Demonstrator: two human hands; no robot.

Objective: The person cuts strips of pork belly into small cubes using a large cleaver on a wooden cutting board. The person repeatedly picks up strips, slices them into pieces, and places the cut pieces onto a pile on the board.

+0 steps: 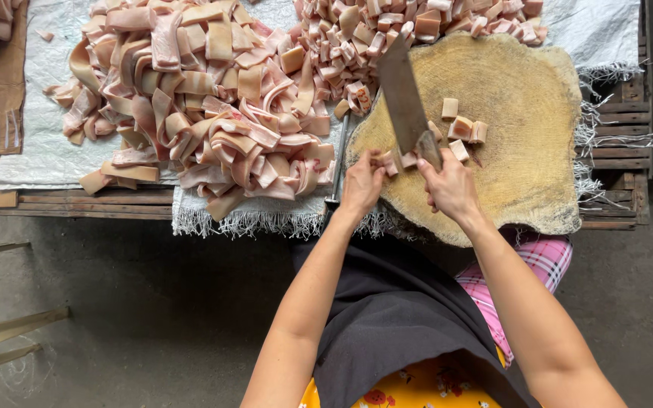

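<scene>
— Black apron (394, 317) over the lap, pink checked cloth (546, 261) at one side, and both arms reaching out to the block (523, 151). What is she on now?

— Cutting, I'd say. Her right hand (451, 189) is closed tight round the handle of the cleaver (402, 94), blade angled up and away over the wood. Her left hand (360, 185) is curled, fingertips pinning a strip (387, 160) at the near edge of the block, just beside the blade's heel.

— So the strip is half done?

— Looks so. A few cut cubes (462, 128) lie on the block just past the blade, touching one another. The uncut strips (205, 113) sit heaped on the white sacking (39, 151) to her left, and the pile of finished cubes (402, 30) lies at the far edge, spilling toward the block.

— What does the next stroke want?

— My guess: the blade brought down square across the strip, close ahead of those left fingertips, so they must stay tucked back. After that, the strip fed forward a little. How much of it is left under her fingers I cannot tell.

— And the block itself?

— Round, worn, resting on the slatted tabletop (614, 159), well steady by the look.
</scene>
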